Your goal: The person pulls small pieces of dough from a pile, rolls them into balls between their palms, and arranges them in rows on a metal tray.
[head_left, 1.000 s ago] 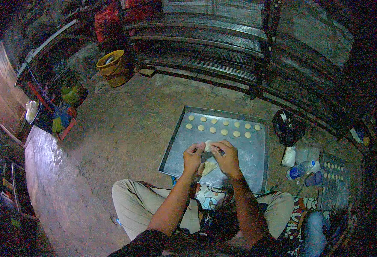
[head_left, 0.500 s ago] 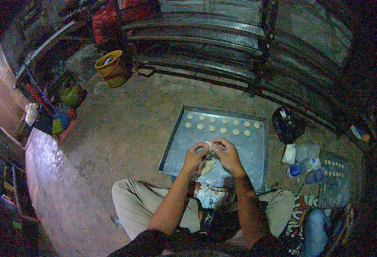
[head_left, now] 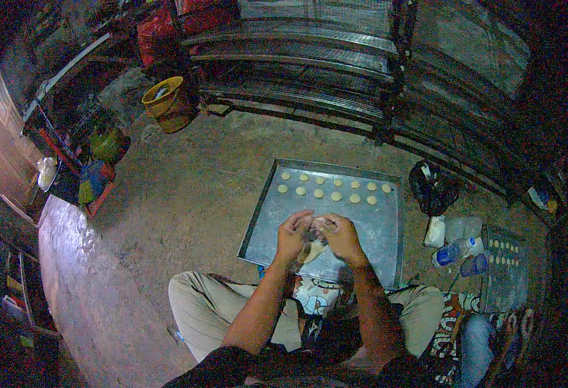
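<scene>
Over the large metal tray [head_left: 378,246], my left hand [head_left: 292,234] and my right hand [head_left: 339,239] meet with curled fingers round a small piece of pale dough, mostly hidden by them. A larger dough lump [head_left: 313,253] lies on the tray below them, partly covered. Flattened pale dough rounds [head_left: 336,197] lie in two rows across the tray's far part.
At right are a black bag [head_left: 431,191], white packet [head_left: 434,233], bottle [head_left: 447,257], purple cup [head_left: 474,265], second tray [head_left: 504,291] and another person's jeans [head_left: 476,349] and hand [head_left: 523,326]. Metal racks [head_left: 290,61] stand behind; a yellow bucket [head_left: 164,107] is back left.
My fingers have shifted round the dough, my left ones now raised and curled higher. The dough piece is less visible. At the right, another person's hands have come further into view.
</scene>
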Demonstrator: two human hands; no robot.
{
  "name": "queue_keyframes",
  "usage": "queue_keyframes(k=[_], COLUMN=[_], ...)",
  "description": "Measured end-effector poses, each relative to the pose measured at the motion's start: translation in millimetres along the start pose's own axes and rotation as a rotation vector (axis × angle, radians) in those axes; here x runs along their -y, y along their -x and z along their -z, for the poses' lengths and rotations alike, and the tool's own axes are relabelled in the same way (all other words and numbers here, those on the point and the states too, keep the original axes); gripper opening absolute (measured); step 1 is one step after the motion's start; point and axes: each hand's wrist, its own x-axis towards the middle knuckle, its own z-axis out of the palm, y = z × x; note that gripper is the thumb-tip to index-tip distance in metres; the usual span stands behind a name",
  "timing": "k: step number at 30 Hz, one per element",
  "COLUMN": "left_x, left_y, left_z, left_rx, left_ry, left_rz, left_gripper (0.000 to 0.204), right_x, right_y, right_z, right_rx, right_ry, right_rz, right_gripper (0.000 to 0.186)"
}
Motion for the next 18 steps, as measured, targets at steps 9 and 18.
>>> queue_keyframes(k=[9,18], left_x=[17,18], left_y=[6,-6], left_z=[-6,10], left_rx=[0.153,-0.086], left_ry=[-0.12,-0.264], left_rz=[-0.024,-0.188], left_gripper=[0.053,0.023], right_x=[10,-5], right_y=[-2,-5], right_z=[-1,-14], right_rx=[-0.206,-0.066], right_ry=[-0.105,-0.393], right_rz=[-0.205,-0.152], right_gripper=[0.032,0.029])
